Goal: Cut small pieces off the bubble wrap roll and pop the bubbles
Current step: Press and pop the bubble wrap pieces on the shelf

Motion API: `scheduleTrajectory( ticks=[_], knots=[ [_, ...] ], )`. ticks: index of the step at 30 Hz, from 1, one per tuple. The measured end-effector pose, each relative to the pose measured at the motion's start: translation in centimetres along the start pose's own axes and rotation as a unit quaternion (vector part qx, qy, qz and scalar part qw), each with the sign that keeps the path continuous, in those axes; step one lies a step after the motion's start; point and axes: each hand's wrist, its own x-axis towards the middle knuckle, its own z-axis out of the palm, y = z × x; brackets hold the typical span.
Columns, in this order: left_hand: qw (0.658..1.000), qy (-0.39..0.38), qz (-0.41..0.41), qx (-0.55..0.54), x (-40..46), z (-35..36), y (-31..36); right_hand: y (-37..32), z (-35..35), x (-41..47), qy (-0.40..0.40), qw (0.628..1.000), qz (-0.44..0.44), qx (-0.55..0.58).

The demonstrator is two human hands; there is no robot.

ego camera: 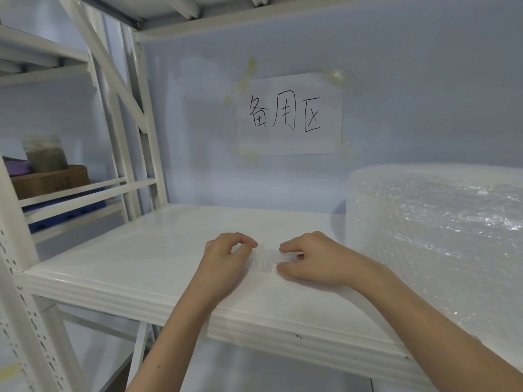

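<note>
A small clear piece of bubble wrap [264, 258] lies flat on the white shelf [141, 264], between my two hands. My left hand [226, 256] pinches its left edge with thumb and curled fingers. On the piece's right edge, my right hand [308, 257] presses down with thumb and fingertips. The big bubble wrap roll [435, 230] stands on the shelf at the right, close to my right forearm. No cutting tool is in sight.
A paper sign [290, 116] with handwritten characters is taped to the back wall. White rack posts [141, 137] rise at the left. On the neighbouring shelf sit a jar [45, 152] and a brown box [51, 181].
</note>
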Motion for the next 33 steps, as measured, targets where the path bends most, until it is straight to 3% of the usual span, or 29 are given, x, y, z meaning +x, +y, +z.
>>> scheduleTrajectory(
  ticks=[7,13,19,33],
  knots=[
    [1.000,0.007,0.000,0.003,0.0,0.0,-0.1,-0.8,-0.8,-0.4,0.053,0.997,-0.031,0.038],
    [0.999,0.032,0.006,0.016,-0.2,-0.2,0.5,-0.4,-1.3,-0.1,0.091,0.996,-0.011,-0.008],
    [0.999,0.053,-0.004,0.006,-0.1,-0.2,0.3,0.8,-0.7,-0.2,0.015,0.997,0.064,-0.036],
    [0.997,0.068,-0.023,-0.002,0.0,-0.1,0.1,0.4,0.5,0.4,0.031,0.998,0.046,0.012]
  ],
)
